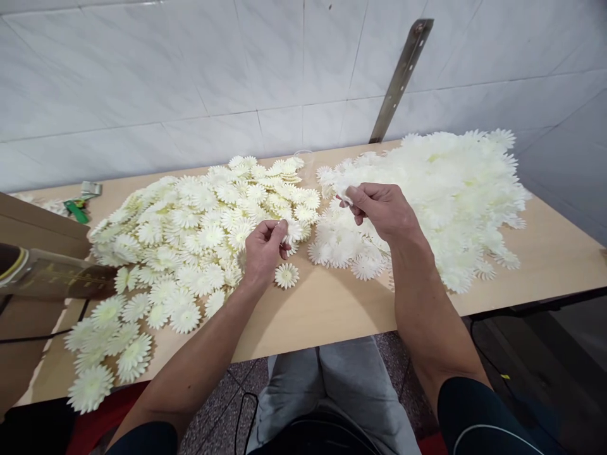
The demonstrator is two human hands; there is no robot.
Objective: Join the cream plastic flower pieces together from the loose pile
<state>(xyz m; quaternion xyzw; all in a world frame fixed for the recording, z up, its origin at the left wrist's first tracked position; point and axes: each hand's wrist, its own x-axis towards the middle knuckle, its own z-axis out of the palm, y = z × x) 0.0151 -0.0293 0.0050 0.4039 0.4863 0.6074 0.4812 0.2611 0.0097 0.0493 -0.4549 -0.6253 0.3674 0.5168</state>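
My left hand (266, 249) is closed in a pinch on a cream artificial flower (294, 231) at the right edge of a heap of cream artificial flowers (190, 221). Just below it, a single flower (287, 276) lies on the wooden table (313, 309). Over the left side of a second, whiter pile of flowers (455, 196), my right hand (379, 205) is closed too. Thumb and forefinger pinch a small white flower piece (344, 189), mostly hidden by the fingers.
A tiled wall (142, 76) stands behind the table, with a metal strip (401, 82) leaning against it. At the left are a cardboard box (42, 221), a brown translucent cylinder (71, 272) and a green tool (76, 212). Some flowers (90, 387) reach the table's front left corner.
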